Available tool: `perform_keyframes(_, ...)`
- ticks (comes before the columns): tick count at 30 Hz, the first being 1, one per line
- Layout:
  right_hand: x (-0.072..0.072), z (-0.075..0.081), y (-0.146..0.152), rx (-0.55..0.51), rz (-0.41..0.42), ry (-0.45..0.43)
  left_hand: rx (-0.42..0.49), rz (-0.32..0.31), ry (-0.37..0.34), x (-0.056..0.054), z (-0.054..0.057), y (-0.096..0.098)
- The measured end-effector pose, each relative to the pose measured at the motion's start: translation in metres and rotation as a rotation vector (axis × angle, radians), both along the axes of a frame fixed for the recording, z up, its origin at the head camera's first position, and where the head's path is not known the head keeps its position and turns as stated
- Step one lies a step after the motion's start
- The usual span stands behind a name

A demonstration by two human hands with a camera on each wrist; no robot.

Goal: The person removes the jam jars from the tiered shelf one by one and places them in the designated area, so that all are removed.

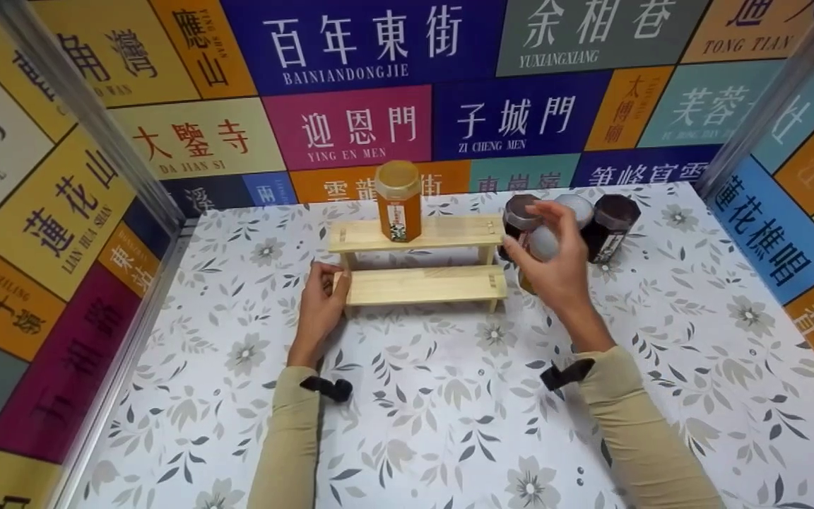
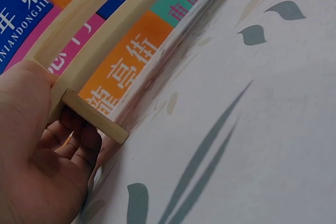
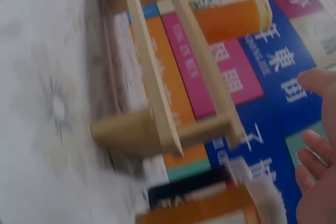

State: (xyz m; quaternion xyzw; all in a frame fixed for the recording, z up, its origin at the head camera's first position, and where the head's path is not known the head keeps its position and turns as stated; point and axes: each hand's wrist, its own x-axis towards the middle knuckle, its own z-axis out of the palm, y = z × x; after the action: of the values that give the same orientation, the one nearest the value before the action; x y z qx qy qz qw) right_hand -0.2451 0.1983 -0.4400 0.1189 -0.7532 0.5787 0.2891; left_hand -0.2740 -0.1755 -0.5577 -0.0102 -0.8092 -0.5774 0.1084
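Note:
A two-tier wooden rack [image 1: 425,283] stands on the table. My left hand [image 1: 323,293] grips the left end of its lower tier, thumb on top and fingers curled beneath, as the left wrist view [image 2: 47,145] shows. On the upper tier, left of its middle, an amber jar [image 1: 400,212] with a label stands upright. Past the rack's right end, my right hand [image 1: 559,261] hovers with parted, bent fingers over a group of jars. An amber jar [image 3: 205,208] lies below that hand in the right wrist view, apart from its fingers. In the head view the hand partly hides it.
Around the right hand stand a dark jar [image 1: 515,244] by the rack's end, another dark jar [image 1: 612,230] farther right, and a pale-lidded jar [image 1: 574,206] between them. A patterned cloth [image 1: 407,424] covers the table. Printed panels [image 1: 350,127] wall the back and sides.

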Motion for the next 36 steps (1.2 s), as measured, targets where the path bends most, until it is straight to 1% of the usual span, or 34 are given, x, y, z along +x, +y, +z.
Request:
perform_keyframes(3, -0.004, 0.0, -0.024, -0.013, 0.077, -0.013, -0.005, 0.011, -0.003, -0.001, 0.0, 0.0)
perform_keyframes(6, -0.012, -0.004, -0.047, -0.02, 0.148, -0.043, -0.015, 0.016, -0.003, -0.001, 0.0, 0.001)
perform_keyframes(11, -0.037, -0.015, -0.081, -0.051, 0.247, -0.096, -0.012, 0.015, 0.001, -0.001, 0.0, 0.0)
perform_keyframes(14, -0.05, -0.019, -0.099, -0.081, 0.286, -0.14, 0.0, 0.016, 0.0, 0.0, 0.0, -0.001)
perform_keyframes(16, -0.056, -0.019, -0.11, -0.081, 0.293, -0.161, 0.007, 0.013, -0.003, 0.0, 0.0, -0.002)
perform_keyframes(20, -0.067, -0.017, -0.128, -0.035, 0.27, -0.183, 0.002, 0.002, 0.0, -0.001, 0.0, -0.001)
perform_keyframes(24, -0.073, -0.018, -0.142, 0.017, 0.204, -0.215, -0.003, 0.005, -0.004, -0.001, 0.001, 0.0)
perform_keyframes(27, -0.073, -0.02, -0.149, 0.029, 0.135, -0.213, -0.001, 0.01, -0.007, -0.001, 0.001, 0.0)
perform_keyframes(31, -0.072, -0.021, -0.155, 0.029, 0.066, -0.172, 0.002, 0.01, -0.011, -0.001, 0.001, 0.0)
perform_keyframes(36, -0.068, -0.024, -0.153, 0.026, 0.032, -0.146, 0.016, 0.012, -0.033, -0.001, 0.001, -0.001)
